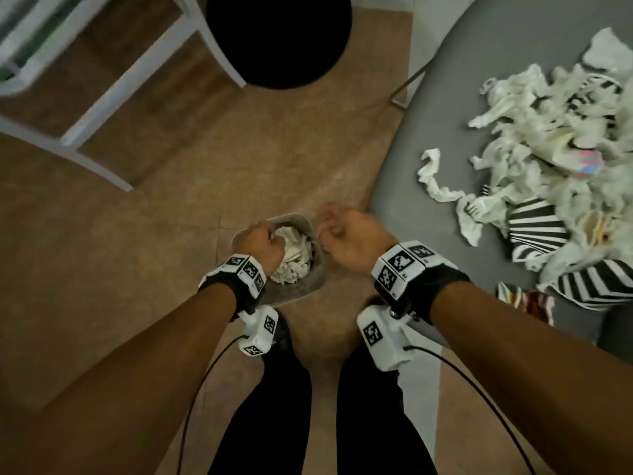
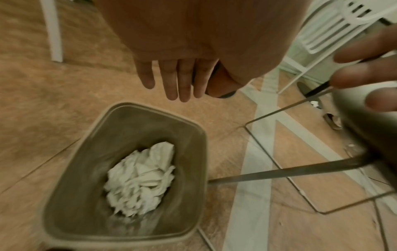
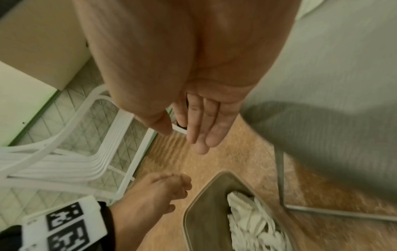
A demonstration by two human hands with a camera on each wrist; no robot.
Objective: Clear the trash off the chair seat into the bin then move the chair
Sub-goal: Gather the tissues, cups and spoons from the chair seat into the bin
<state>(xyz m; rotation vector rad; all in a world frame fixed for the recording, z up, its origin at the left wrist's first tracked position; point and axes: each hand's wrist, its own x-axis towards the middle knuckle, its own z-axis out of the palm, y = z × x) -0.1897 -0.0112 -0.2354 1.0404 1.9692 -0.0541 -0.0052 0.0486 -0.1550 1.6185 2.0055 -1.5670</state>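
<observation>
A grey bin (image 1: pixel 308 286) stands on the brown floor at my feet, with crumpled white paper (image 1: pixel 294 258) inside it. My left hand (image 1: pixel 263 241) hangs over the bin mouth (image 2: pixel 120 108), fingers (image 2: pixel 178 81) straight and empty above the paper (image 2: pixel 139 180). My right hand (image 1: pixel 342 231) hovers just right of the bin, between it and the chair, fingers (image 3: pixel 201 125) extended and holding nothing. The grey chair seat (image 1: pixel 428 149) on the right carries a large heap of white tissue and plastic trash (image 1: pixel 548 159) with black-and-white striped paper pieces (image 1: pixel 534 231).
A round black stool top (image 1: pixel 277 39) and a white furniture frame (image 1: pixel 102 97) stand ahead on the left. The chair's thin metal legs (image 2: pixel 279 173) reach the floor beside the bin. A white slatted chair (image 3: pixel 64 161) lies further off. My legs (image 1: pixel 274 406) stand just behind the bin.
</observation>
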